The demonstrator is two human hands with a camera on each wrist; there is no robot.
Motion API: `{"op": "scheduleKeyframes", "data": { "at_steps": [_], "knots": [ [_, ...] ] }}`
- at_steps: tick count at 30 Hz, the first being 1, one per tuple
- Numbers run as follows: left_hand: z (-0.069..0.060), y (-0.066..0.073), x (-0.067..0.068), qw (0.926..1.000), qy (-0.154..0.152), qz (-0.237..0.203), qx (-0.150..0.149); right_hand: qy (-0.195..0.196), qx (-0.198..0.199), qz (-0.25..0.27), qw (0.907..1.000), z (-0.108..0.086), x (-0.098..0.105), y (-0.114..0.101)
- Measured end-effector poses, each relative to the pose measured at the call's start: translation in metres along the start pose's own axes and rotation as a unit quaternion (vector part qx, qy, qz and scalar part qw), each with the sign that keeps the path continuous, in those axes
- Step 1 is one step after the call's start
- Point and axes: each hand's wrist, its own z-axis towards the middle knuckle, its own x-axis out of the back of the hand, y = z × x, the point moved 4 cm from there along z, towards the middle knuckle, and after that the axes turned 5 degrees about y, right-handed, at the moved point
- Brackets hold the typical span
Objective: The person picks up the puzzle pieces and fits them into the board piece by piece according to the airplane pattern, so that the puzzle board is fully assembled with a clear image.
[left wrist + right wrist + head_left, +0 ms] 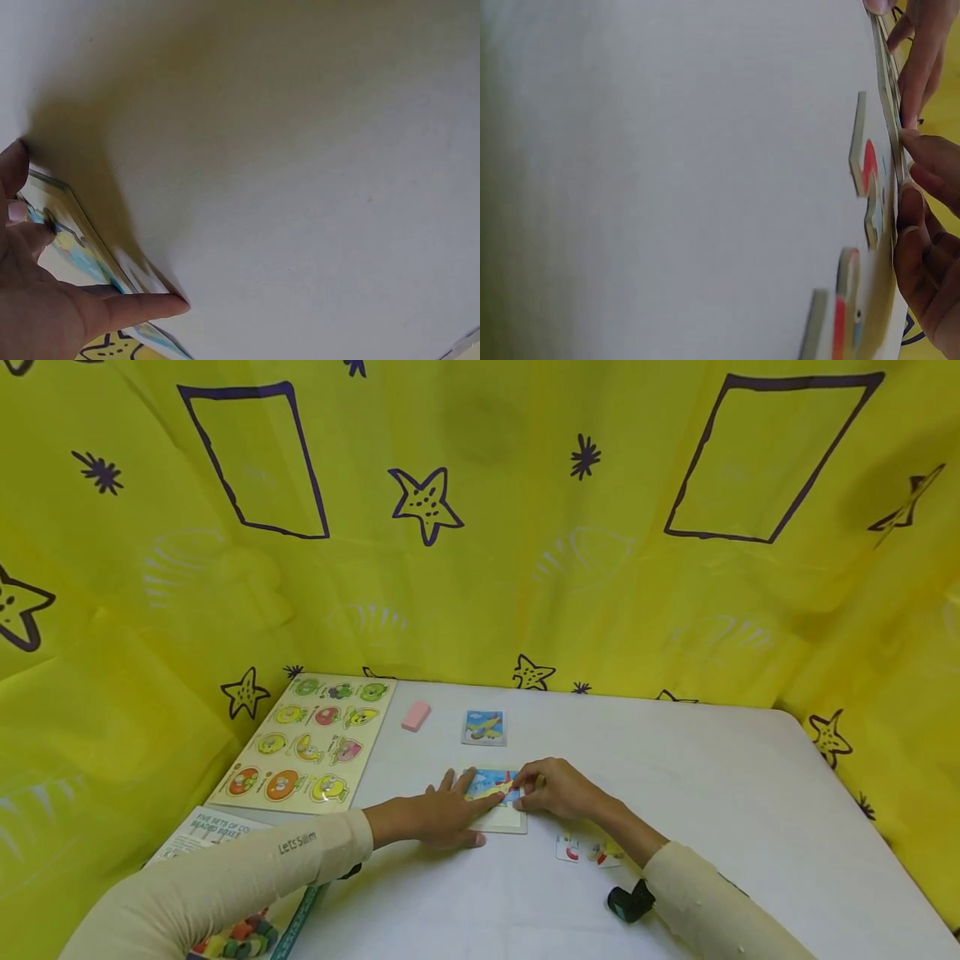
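Observation:
A small jigsaw board (501, 821) lies on the white table, its upper part filled with a blue sky and yellow-and-red airplane picture; a bare pale strip shows below. My left hand (450, 814) rests on its left side, fingers spread and straight, index finger across the picture. At the right edge, my right hand (562, 789) has curled fingers and pinches a puzzle piece against the board; the fingers mostly hide that piece. Loose puzzle pieces (567, 847) with red and yellow parts lie near the right forearm. They also appear as thick-edged pieces (859, 146) in the right wrist view.
Behind the board lie an airplane picture tile (483, 727) and a pink block (416, 717). To the left are a fruit puzzle board (300, 747) and a printed box (217, 827) under the left forearm. A black object (628, 902) sits by the right sleeve.

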Motion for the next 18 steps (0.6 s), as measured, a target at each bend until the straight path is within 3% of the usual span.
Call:
{"op": "scheduleKeyframes", "data": {
  "at_steps": [7,18],
  "knots": [
    [0.0009,0.0008,0.0018,0.9999,-0.003,0.009,0.007,0.003,-0.004,-0.009,0.9999,0.0006,0.0017,0.0072],
    [0.0018,0.0010,0.0009,0.9997,-0.007,0.021,0.012,-0.020,-0.005,-0.007,0.9998,0.0018,0.0014,0.0014]
  ]
}}
